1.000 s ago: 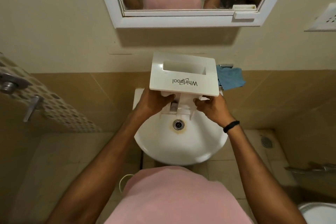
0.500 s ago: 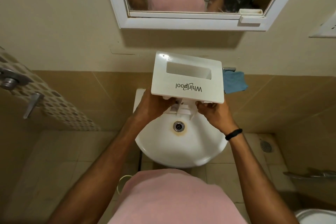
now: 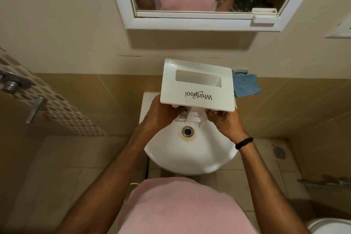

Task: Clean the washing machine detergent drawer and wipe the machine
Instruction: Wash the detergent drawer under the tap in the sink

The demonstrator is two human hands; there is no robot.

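Observation:
I hold a white detergent drawer (image 3: 197, 85) above a white wash basin (image 3: 190, 154). Its front panel faces me, with a handle recess and an upside-down Whirlpool logo. My left hand (image 3: 161, 114) grips the drawer's body from the left, under the panel. My right hand (image 3: 224, 121) grips it from the right. The drawer's compartments are mostly hidden behind the panel and my fingers. A blue cloth (image 3: 246, 85) lies at the basin's back right corner. The washing machine is out of view.
A white-framed mirror (image 3: 190, 21) hangs on the wall above. The basin drain (image 3: 188, 131) is open below the drawer. Metal taps (image 3: 11, 83) sit on the left wall, a floor drain (image 3: 278, 151) at right, and a toilet rim (image 3: 338, 227) at bottom right.
The drawer's front panel has tilted a little, its right side lower than before. Both hands stay on the drawer over the basin. The view has shifted slightly.

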